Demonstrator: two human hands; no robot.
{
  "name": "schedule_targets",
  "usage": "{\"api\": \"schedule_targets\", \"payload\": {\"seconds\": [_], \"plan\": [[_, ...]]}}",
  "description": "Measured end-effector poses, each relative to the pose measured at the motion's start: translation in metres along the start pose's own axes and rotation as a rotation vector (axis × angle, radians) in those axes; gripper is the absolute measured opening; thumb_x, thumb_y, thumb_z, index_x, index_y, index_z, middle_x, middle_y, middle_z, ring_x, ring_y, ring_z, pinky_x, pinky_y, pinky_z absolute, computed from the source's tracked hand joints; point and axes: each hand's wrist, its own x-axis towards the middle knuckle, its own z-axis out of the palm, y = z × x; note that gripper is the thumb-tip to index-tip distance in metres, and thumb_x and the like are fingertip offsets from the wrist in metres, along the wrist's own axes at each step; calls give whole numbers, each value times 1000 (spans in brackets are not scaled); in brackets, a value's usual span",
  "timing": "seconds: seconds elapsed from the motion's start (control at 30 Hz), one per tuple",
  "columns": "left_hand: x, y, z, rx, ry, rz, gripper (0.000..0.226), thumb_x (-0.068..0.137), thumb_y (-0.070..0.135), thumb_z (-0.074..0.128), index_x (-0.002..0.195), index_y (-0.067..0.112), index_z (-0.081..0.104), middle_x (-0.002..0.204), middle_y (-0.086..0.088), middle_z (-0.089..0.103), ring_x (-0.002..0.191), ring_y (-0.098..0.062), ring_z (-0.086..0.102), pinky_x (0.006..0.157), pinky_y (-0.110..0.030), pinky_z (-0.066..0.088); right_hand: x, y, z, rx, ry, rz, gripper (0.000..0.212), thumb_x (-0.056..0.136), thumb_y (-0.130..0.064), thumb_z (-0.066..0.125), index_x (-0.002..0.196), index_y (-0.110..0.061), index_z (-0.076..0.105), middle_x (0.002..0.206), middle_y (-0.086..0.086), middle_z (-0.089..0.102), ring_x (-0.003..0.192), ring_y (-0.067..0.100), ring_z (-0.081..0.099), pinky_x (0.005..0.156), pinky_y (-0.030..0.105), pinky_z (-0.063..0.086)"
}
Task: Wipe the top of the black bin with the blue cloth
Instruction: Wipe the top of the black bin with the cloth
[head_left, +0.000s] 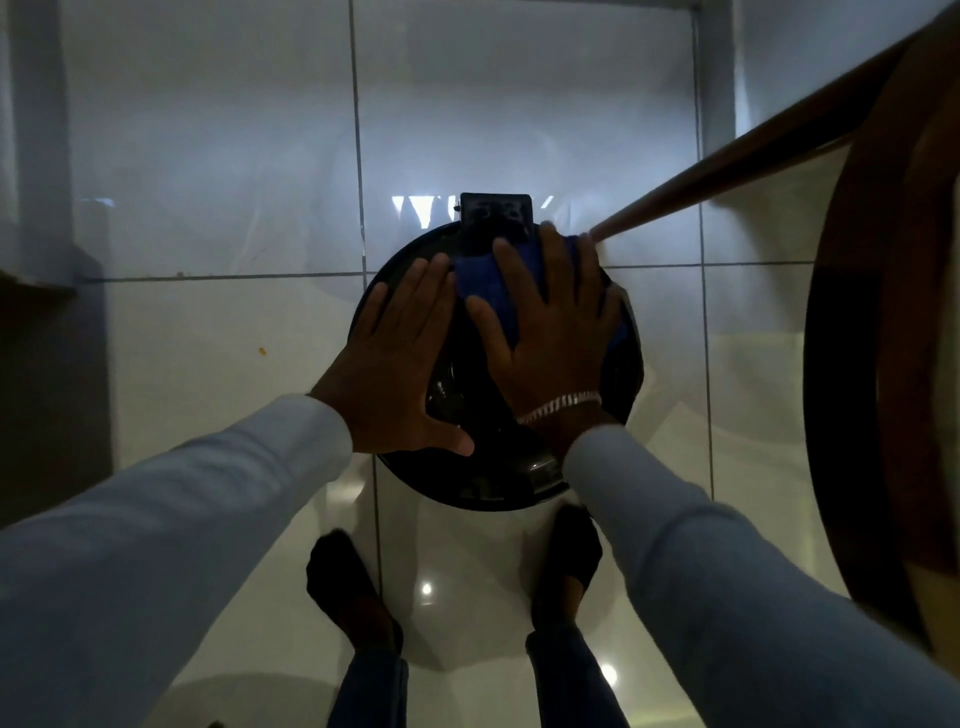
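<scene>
— Where are the hands?
— Left hand (400, 358) lies flat, fingers spread, on the round black bin (478, 483) lid.
— And the cloth?
— Blue cloth (493, 291) lies beneath the flat right hand (558, 332), long side pointing away towards the hinge (496, 210).

No words, numbers or signs can be read anywhere. The small black block (495, 215) at the far edge of the black bin (524, 478) has raised marks on it, but they are too dark and blurry to make out.
</scene>
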Motion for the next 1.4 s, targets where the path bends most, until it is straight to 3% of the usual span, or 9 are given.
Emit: {"api": "schedule_targets", "payload": {"seconds": [0.3, 0.53, 0.73, 0.8, 0.9, 1.0, 1.1, 1.27, 1.4], "plan": [[-1, -2, 0, 11, 8, 17, 141, 53, 85, 59, 148, 14, -18, 160, -7, -22, 147, -24, -24, 121, -47, -9, -82, 26, -4, 53, 39, 187, 65, 87, -57, 45, 144, -30, 31, 158, 15, 19, 143, 45, 16, 110, 61, 26], [-1, -3, 3, 19, 49, 35, 137, 56, 88, 52, 148, 13, -18, 161, -8, -20, 147, -25, -22, 122, -48, -7, -92, -32, 18, 170, 243, 647, 63, 89, -52, 43, 145, -27, 30, 159, 13, 18, 143, 42, 18, 111, 58, 26], [0, -6, 5, 4, 47, 65, 139, 54, 91, 47, 149, 10, -14, 161, -11, -17, 148, -27, -19, 122, -50, -6, -139, -24, 25, 66, 95, 277, 60, 90, -54, 37, 143, -27, 28, 156, 18, 18, 144, 46, 11, 112, 65, 23], [1, -7, 6, -6, 48, 76, 142, 51, 92, 49, 148, 11, -16, 161, -11, -19, 148, -27, -21, 121, -49, -8, -130, -15, 20, 70, 97, 273, 59, 89, -52, 41, 142, -27, 28, 156, 19, 19, 143, 46, 13, 113, 63, 23], [2, -8, 9, -12, 64, 74, 136, 57, 88, 49, 149, 11, -15, 161, -11, -18, 148, -27, -20, 121, -49, -7, -97, -39, 20, 150, 204, 607, 61, 89, -52, 45, 145, -29, 31, 159, 14, 16, 144, 45, 12, 114, 60, 18], [1, -5, 10, -51, 140, 57, 104, 79, 70, 39, 150, 10, -8, 162, -12, -9, 149, -26, -13, 123, -51, 1, -75, -71, 20, 234, 160, 820, 69, 88, -57, 46, 147, -37, 16, 162, 2, 0, 147, 39, -4, 115, 65, 8], [-1, -5, 7, -72, 163, 70, 91, 88, 57, 39, 150, 8, -5, 162, -13, -7, 149, -26, -12, 123, -51, 4, -81, -82, 8, 381, 56, 714, 66, 90, -53, 47, 146, -39, 16, 162, -2, -3, 147, 36, -10, 116, 62, 2], [-18, -4, -17, -287, 18, 67, 133, 66, 59, 75, 145, 13, -22, 157, -4, -26, 146, -20, -25, 123, -42, -8, -74, -39, -39, 533, 180, 433, 49, 92, -33, 35, 141, -24, 37, 155, 4, 32, 146, 26, 19, 120, 53, 18], [-37, 51, -17, -471, 438, 74, 103, 74, 40, 58, 150, 6, -2, 162, -11, 2, 151, -22, -4, 125, -42, 2, -25, 22, -46, 400, 31, 146, 41, 99, -17, 36, 140, -14, 38, 154, 11, 32, 147, 28, 18, 120, 47, 21]]}}
